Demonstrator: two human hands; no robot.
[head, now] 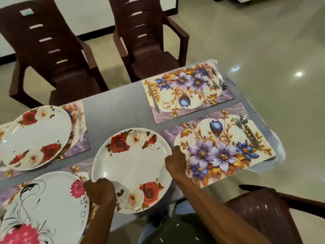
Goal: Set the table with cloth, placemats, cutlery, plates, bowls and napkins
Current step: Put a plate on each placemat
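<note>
Head view: both hands, left hand point(101, 190) and right hand point(175, 160), pinch the rose plate point(131, 170) by its rim; best keep it level, then centre it on the near placemat point(226, 152).

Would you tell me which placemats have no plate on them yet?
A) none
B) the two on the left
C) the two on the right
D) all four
C: the far right placemat and near right placemat carry only cutlery, while both hands hold the rose plate between the mats.
</note>
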